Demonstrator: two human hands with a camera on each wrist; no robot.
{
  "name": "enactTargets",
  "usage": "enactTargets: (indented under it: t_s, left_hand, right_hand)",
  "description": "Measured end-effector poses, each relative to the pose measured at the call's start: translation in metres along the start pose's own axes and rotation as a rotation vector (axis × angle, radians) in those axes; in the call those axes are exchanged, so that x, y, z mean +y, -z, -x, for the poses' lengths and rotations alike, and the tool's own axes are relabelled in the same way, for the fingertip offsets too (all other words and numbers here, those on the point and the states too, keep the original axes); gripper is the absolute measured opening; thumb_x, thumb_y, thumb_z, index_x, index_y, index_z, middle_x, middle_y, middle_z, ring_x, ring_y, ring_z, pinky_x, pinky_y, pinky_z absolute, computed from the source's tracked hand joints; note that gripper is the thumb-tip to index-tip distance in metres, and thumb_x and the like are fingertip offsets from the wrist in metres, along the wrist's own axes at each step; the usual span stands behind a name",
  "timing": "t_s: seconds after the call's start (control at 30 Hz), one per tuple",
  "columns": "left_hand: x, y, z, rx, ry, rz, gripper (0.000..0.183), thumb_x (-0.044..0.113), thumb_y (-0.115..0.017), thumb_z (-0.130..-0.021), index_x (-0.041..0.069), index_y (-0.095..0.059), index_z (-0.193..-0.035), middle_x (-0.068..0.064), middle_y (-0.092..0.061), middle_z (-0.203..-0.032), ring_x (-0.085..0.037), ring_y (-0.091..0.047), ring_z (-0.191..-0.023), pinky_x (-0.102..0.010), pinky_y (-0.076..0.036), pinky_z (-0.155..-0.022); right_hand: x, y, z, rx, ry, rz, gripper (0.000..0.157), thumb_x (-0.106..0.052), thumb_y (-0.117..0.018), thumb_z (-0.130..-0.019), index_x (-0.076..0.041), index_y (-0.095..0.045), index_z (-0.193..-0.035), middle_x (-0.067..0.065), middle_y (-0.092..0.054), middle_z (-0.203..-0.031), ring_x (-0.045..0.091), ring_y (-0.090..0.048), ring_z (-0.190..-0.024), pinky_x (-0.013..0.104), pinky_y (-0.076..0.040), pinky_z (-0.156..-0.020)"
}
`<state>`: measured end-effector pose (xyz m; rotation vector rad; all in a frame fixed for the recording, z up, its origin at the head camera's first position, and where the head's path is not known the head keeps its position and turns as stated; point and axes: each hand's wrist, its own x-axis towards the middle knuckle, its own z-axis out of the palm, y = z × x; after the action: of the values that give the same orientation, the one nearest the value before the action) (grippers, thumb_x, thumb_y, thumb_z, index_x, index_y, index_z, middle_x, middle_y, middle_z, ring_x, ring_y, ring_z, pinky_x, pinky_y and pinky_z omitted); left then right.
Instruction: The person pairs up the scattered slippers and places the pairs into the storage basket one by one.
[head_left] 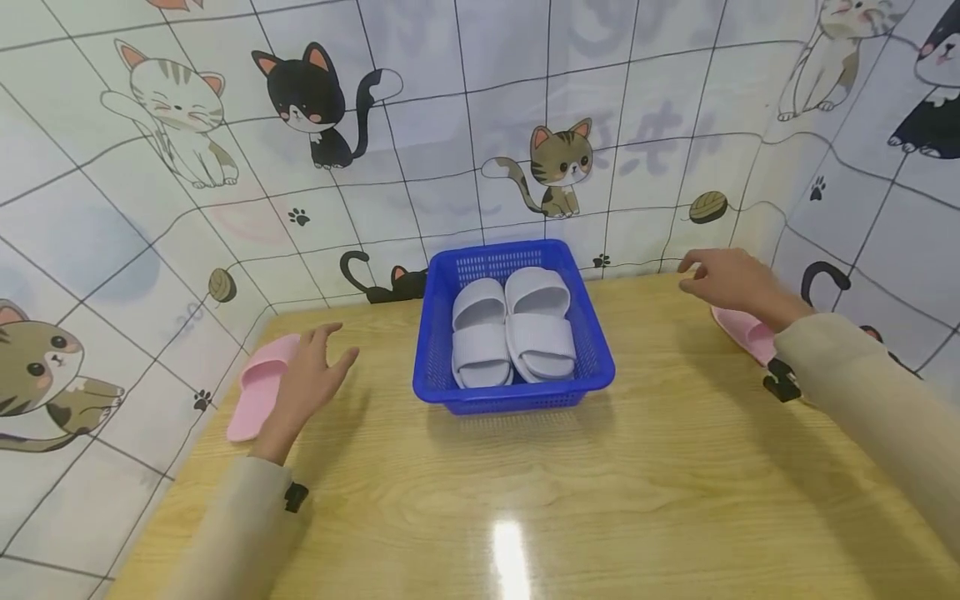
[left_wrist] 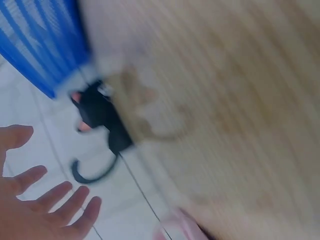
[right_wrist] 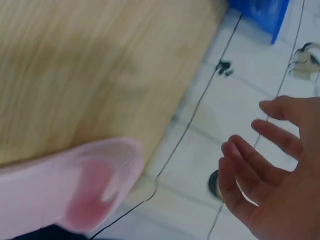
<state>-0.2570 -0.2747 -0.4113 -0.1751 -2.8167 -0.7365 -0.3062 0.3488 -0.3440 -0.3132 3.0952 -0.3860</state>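
In the head view a blue plastic basket (head_left: 424, 350) stands at the middle of the table, with a left white slipper (head_left: 480, 337) and a right white slipper (head_left: 538, 325) side by side in it. My left hand (head_left: 309, 379) hovers above a pink slipper (head_left: 258, 396) at the table's left, its fingers loosely spread and holding nothing. Over at the right, my right hand (head_left: 731, 282) is raised near another pink slipper (head_left: 750, 332), partly hidden by the forearm. Its fingers are relaxed and hold nothing, as the right wrist view also shows.
The wood-grain table (head_left: 420, 508) meets a white tiled-pattern wall sheet (head_left: 450, 200) printed with cartoon cats, at the back and both sides. The basket stands close to the back wall. A light glares off the table front.
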Motion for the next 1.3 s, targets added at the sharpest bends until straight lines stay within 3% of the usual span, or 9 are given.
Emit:
enactTargets:
  t_s: [0.17,0.33,0.47,0.63,0.77,0.93,1.13,1.3]
  left_hand:
    - [-0.038,0.021,-0.007,0.004,0.024,-0.082,0.066,0.044,-0.053,-0.105,0.000,-0.041,-0.153,-0.035,-0.040,-0.152,-0.056,-0.043,-0.136,-0.072,-0.041,-0.104]
    - [-0.069,0.039,-0.016,-0.039,0.073,-0.199,0.069,0.046,-0.052,-0.104,0.001,-0.037,-0.155,-0.041,-0.037,-0.150,-0.065,-0.044,-0.128,-0.078,-0.043,-0.092]
    - [-0.090,0.047,-0.026,-0.118,0.102,-0.252,0.079,0.054,-0.049,-0.103,0.004,-0.026,-0.160,-0.044,-0.032,-0.150,-0.069,-0.043,-0.124,-0.080,-0.044,-0.085]
    - [-0.109,0.051,-0.035,-0.269,0.155,-0.219,0.094,0.067,-0.044,-0.101,0.003,-0.014,-0.163,-0.048,-0.023,-0.151,-0.074,-0.035,-0.128,-0.083,-0.039,-0.095]
    - [-0.120,0.054,-0.035,-0.355,0.143,-0.177,0.092,0.057,-0.051,-0.102,-0.003,-0.015,-0.161,-0.048,-0.025,-0.151,-0.070,-0.031,-0.134,-0.081,-0.033,-0.104]
    - [-0.125,0.053,-0.034,-0.389,0.104,-0.194,0.082,0.046,-0.056,-0.103,-0.008,-0.026,-0.156,-0.044,-0.036,-0.149,-0.062,-0.032,-0.137,-0.079,-0.031,-0.108]
    - [-0.123,0.056,-0.037,-0.403,0.095,-0.237,0.083,0.050,-0.054,-0.103,-0.008,-0.028,-0.156,-0.043,-0.041,-0.149,-0.066,-0.030,-0.138,-0.081,-0.030,-0.108]
    - [-0.123,0.062,-0.041,-0.469,0.104,-0.297,0.085,0.056,-0.048,-0.103,-0.005,-0.024,-0.157,-0.051,-0.027,-0.150,-0.072,-0.031,-0.134,-0.083,-0.032,-0.104]
  right_hand:
    - [0.045,0.001,0.010,-0.023,-0.053,0.068,0.047,-0.026,-0.058,-0.096,0.006,-0.058,-0.131,0.036,-0.064,-0.121,0.049,-0.064,-0.106,0.063,-0.054,-0.078]
    - [0.076,-0.005,0.016,-0.061,-0.077,0.108,0.055,-0.032,-0.061,-0.097,0.010,-0.055,-0.131,0.042,-0.057,-0.129,0.058,-0.054,-0.116,0.071,-0.047,-0.091]
    - [0.091,-0.011,0.022,-0.123,-0.109,0.089,0.065,-0.039,-0.063,-0.098,0.014,-0.050,-0.133,0.046,-0.052,-0.131,0.062,-0.049,-0.117,0.073,-0.044,-0.094]
    - [0.103,-0.022,0.027,-0.197,-0.120,0.039,0.082,-0.050,-0.062,-0.098,0.018,-0.042,-0.137,0.048,-0.048,-0.134,0.064,-0.048,-0.117,0.074,-0.043,-0.096]
    - [0.110,-0.030,0.028,-0.215,-0.093,0.039,0.081,-0.050,-0.063,-0.097,0.015,-0.041,-0.140,0.047,-0.046,-0.138,0.067,-0.047,-0.122,0.074,-0.042,-0.098]
    - [0.114,-0.038,0.028,-0.221,-0.052,0.059,0.069,-0.044,-0.061,-0.099,0.011,-0.048,-0.138,0.044,-0.048,-0.139,0.068,-0.046,-0.124,0.076,-0.041,-0.098]
    - [0.113,-0.036,0.024,-0.223,-0.066,0.104,0.069,-0.047,-0.055,-0.101,0.012,-0.049,-0.138,0.045,-0.049,-0.139,0.069,-0.046,-0.124,0.076,-0.041,-0.098]
    - [0.109,-0.033,0.024,-0.286,-0.070,0.054,0.072,-0.049,-0.043,-0.106,0.013,-0.043,-0.144,0.046,-0.041,-0.145,0.071,-0.039,-0.129,0.078,-0.038,-0.101]
